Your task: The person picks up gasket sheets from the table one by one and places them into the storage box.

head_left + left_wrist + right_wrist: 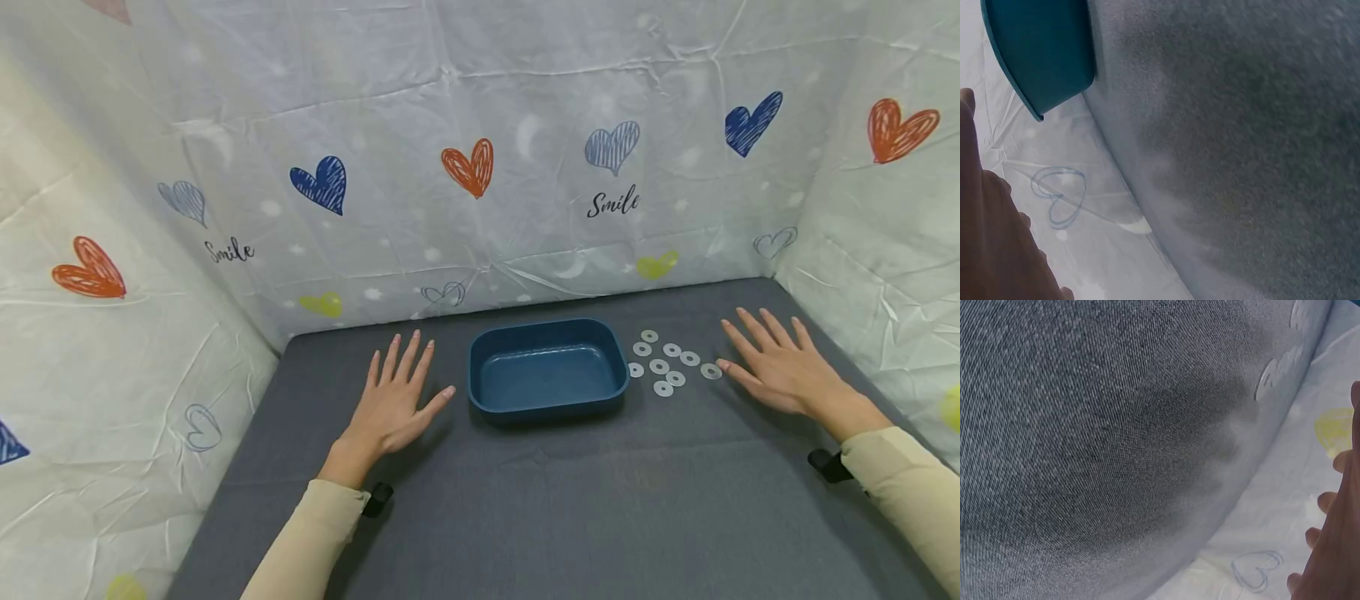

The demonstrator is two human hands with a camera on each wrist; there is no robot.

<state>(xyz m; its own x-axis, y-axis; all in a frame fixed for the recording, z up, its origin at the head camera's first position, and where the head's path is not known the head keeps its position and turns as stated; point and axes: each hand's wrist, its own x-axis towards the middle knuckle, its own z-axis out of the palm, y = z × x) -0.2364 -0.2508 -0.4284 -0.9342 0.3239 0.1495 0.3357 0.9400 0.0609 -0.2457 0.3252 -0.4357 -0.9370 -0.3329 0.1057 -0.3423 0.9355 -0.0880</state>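
Observation:
A dark blue rectangular tray (546, 408) with rounded corners stands near the back middle of the table, and nothing lies in it. Just right of it several flat silvery washers (659, 367) with centre holes lie scattered on the cloth. My left hand (393, 408), palm down with fingers spread, hovers left of the tray and holds nothing. To the right of the washers is my right hand (783, 371), also palm down and spread, its thumb tip close to the nearest washer (711, 371). In the left wrist view the tray's side (1041, 50) rises beyond the thumb.
Dark grey cloth (570, 517) covers the table. White sheets printed with hearts and "Smile" hang as a back wall (390, 100) and along both sides. Small black wrist devices show under the left cuff (377, 500) and right cuff (829, 467).

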